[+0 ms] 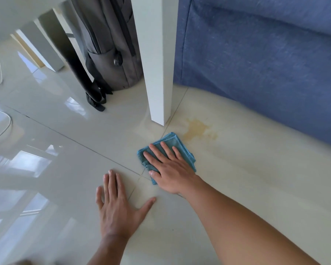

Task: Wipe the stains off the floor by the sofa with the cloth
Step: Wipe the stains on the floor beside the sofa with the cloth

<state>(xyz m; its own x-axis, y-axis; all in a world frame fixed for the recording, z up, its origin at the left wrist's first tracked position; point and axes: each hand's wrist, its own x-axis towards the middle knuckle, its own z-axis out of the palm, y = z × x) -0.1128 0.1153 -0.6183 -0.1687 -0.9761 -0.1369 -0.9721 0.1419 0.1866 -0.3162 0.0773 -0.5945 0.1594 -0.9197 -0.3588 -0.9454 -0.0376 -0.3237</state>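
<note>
Glossy pale floor tiles (256, 188) are running up to a blue sofa (266, 64). The right hand (168, 169) is pressing flat, fingers spread, on the folded blue cloth (172, 142); the left hand (117, 205) is bracing, palm open. The yellowish stain (197, 129) is lying just beyond the fingertips, so pushing forward with firm, even pressure should be working best.
</note>
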